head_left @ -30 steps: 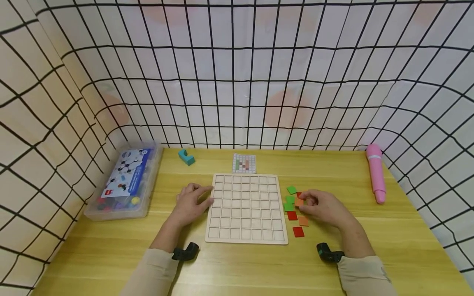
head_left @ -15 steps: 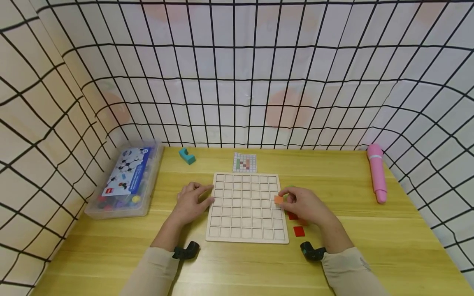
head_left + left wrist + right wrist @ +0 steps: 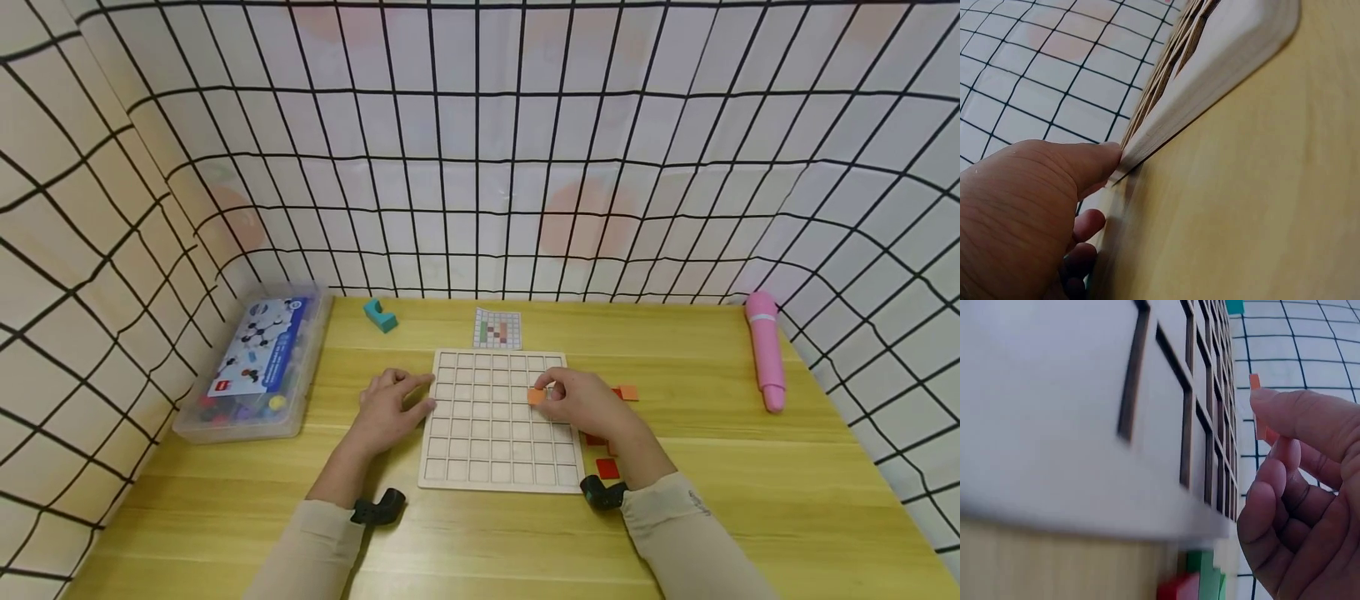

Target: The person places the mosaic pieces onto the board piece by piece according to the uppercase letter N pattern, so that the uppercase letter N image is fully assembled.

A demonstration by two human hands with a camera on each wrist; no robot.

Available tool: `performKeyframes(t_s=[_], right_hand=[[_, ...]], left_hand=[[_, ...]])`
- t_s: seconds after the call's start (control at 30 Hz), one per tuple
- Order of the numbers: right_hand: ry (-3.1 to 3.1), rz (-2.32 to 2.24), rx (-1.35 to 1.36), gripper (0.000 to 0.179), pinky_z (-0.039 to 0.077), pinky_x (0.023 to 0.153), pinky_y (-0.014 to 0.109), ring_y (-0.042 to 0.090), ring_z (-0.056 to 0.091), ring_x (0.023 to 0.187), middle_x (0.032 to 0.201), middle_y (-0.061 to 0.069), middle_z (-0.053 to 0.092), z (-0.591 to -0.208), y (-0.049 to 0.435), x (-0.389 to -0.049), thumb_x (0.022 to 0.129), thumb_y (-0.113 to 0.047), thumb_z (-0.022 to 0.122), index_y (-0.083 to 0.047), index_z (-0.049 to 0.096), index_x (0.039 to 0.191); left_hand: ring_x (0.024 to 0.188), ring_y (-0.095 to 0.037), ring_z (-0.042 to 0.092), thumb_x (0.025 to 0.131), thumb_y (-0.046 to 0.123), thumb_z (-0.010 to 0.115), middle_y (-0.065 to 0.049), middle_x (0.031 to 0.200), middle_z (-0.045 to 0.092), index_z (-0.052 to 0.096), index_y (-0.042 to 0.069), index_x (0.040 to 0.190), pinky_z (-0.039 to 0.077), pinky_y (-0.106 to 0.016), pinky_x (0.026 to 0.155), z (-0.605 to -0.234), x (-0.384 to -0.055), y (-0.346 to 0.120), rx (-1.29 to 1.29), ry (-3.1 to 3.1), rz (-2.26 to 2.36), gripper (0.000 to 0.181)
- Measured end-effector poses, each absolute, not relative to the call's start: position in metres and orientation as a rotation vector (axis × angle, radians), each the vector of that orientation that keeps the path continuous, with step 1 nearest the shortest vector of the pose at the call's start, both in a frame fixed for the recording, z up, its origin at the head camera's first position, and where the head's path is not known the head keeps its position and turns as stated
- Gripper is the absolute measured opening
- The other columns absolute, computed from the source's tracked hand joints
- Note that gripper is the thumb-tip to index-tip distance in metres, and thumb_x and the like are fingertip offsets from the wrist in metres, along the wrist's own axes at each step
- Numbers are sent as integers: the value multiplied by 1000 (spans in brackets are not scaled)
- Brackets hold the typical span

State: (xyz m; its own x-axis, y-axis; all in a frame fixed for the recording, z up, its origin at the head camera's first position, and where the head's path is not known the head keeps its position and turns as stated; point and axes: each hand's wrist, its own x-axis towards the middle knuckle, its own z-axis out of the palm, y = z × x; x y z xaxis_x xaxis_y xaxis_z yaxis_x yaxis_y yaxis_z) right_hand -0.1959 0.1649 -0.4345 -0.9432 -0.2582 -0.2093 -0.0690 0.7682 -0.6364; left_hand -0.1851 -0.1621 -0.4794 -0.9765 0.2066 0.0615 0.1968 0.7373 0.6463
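A wooden grid board (image 3: 487, 485) lies flat on the table, its square cells holding no tiles where they show. My right hand (image 3: 588, 404) pinches a small orange square tile (image 3: 536, 397) between thumb and finger, over the board's right part. In the right wrist view the orange tile (image 3: 1260, 406) stands on edge between thumb and finger, apart from the board. My left hand (image 3: 386, 417) rests at the board's left edge; in the left wrist view, the thumb (image 3: 1094, 159) touches its side. Right of the board lie a red tile (image 3: 607, 468) and others, partly hidden by the right arm.
A printed pattern card (image 3: 497, 329) lies behind the board. At the left stands a clear plastic box (image 3: 251, 367) of coloured pieces. A teal block (image 3: 381, 316) sits at the back, and a pink cylindrical object (image 3: 765, 350) lies far right. Gridded cloth walls surround the table.
My right hand has picked up an orange tile from the loose tiles and carried it left over the board. The left hand has stayed at the board's edge.
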Motion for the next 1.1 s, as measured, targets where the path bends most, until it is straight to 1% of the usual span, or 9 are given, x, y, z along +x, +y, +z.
performKeyframes(t_s=[0.17, 0.53, 0.67, 0.8, 1.1], right_hand=[[2704, -874, -266, 23, 37, 58, 30, 19, 47, 65, 82, 2, 55, -436, 156, -202, 92, -24, 73, -18, 69, 113], [2698, -841, -284, 24, 36, 57, 29, 18, 47, 62, 82, 3, 55, -437, 143, -208, 91, -25, 73, -19, 69, 114], [2700, -829, -254, 23, 36, 59, 29, 18, 48, 64, 83, 3, 56, -438, 141, -209, 91, -25, 72, -20, 69, 113], [2718, -809, -265, 22, 37, 61, 30, 19, 50, 67, 84, 3, 56, -438, 139, -210, 92, -24, 71, -18, 68, 113], [2731, -793, -270, 22, 37, 61, 30, 18, 50, 68, 85, 3, 57, -438, 137, -212, 94, -23, 70, -18, 68, 115]], left_hand=[[118, -32, 46, 98, 35, 68, -11, 126, 55, 62, 24, 142, 27, -60, 102, -480, -186, -162, 347, 2918, 1079, 45], [118, -32, 47, 98, 35, 69, -11, 125, 56, 63, 23, 141, 28, -59, 102, -478, -186, -160, 353, 2936, 1065, 45], [118, -31, 47, 98, 34, 68, -11, 125, 56, 63, 23, 142, 28, -60, 103, -478, -186, -160, 344, 2925, 1064, 46], [118, -31, 47, 98, 35, 68, -11, 126, 55, 62, 23, 142, 28, -60, 103, -478, -185, -160, 333, 2924, 1057, 46], [117, -31, 47, 98, 35, 68, -11, 125, 55, 62, 22, 142, 27, -60, 103, -477, -185, -160, 330, 2928, 1057, 46]])
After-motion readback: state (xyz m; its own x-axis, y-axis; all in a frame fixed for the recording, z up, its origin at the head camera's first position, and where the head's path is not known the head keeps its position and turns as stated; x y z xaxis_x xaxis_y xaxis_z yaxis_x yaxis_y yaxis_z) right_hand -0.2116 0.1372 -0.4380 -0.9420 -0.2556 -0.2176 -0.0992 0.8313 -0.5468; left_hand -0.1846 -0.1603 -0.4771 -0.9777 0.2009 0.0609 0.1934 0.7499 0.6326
